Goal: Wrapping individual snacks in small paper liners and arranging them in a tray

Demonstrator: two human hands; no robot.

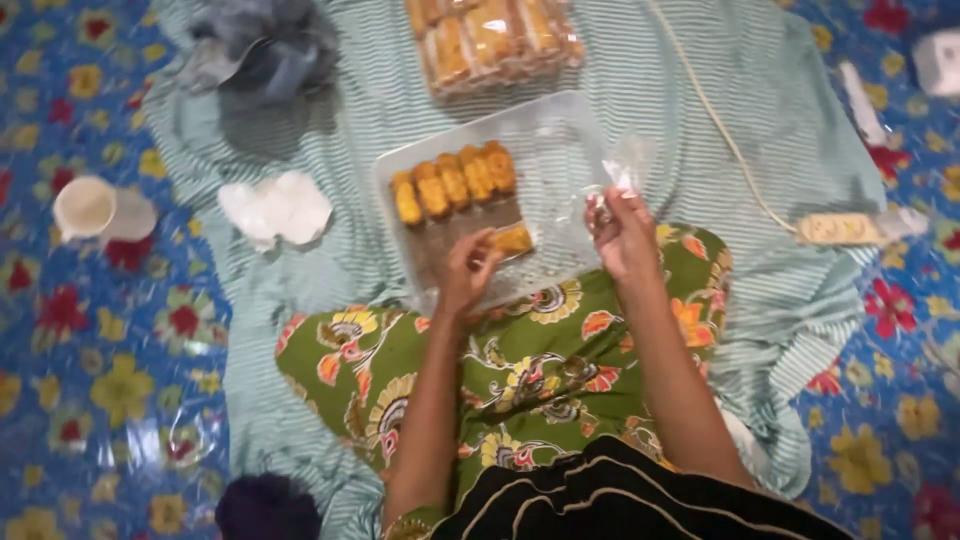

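So far four golden rectangular pastries [453,181] line my clear plastic tray [560,150]; my left hand [468,270] pinches a fifth [511,239] beside them, my right hand [622,232] grips a crinkly clear wrapper [628,165], much tray unfilled.

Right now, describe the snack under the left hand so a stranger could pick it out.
On the striped cloth lies a clear tray. The golden snack sits alone at its near edge, under the left hand, apart from the row of four.

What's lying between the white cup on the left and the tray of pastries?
In the head view, crumpled white paper lies between the white cup and the tray, on the striped cloth.
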